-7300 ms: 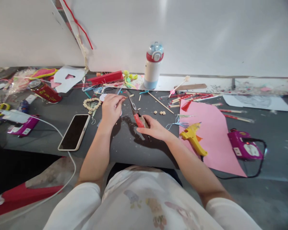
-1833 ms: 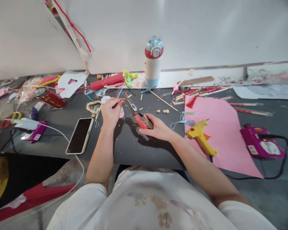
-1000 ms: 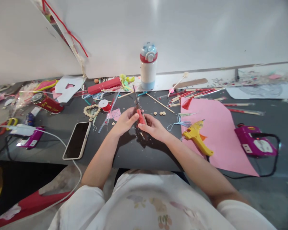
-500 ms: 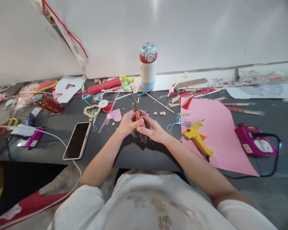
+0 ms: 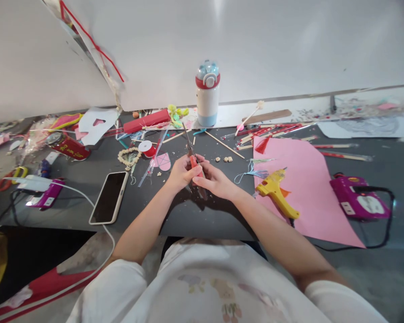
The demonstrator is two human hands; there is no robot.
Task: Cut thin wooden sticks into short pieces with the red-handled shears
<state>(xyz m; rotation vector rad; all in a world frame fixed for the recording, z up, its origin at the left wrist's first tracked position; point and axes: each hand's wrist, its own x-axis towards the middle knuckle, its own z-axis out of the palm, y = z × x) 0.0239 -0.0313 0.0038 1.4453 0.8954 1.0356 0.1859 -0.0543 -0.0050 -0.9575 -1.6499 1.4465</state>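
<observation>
Both hands meet over the dark table, around a slim tool with a red handle [image 5: 193, 160] and a long, narrow dark tip pointing away from me. Its exact kind is hard to make out. My left hand [image 5: 182, 174] closes on the handle from the left, thumb on top. My right hand [image 5: 215, 179] closes on it from the right, its thumb beside the left one. The fingers hide much of the handle, and its lower end shows below them. Nearby lie a pink paper piece [image 5: 163, 162], a red thread spool [image 5: 147, 149] and a beaded ring [image 5: 128, 157].
A phone [image 5: 108, 198] lies left, near a drink can [image 5: 68, 146] and a purple power block [image 5: 47, 194]. A white bottle [image 5: 208, 101] stands behind. Rightward, a yellow glue gun [image 5: 278, 193] rests on pink paper [image 5: 318, 197], beside another purple block [image 5: 359, 197]. Wooden sticks [image 5: 225, 145] lie scattered.
Almost nothing differs. Both hands keep the tool in nearly the same place, with only a very slight shift. At the far left edge, a bit of another person has shifted.
</observation>
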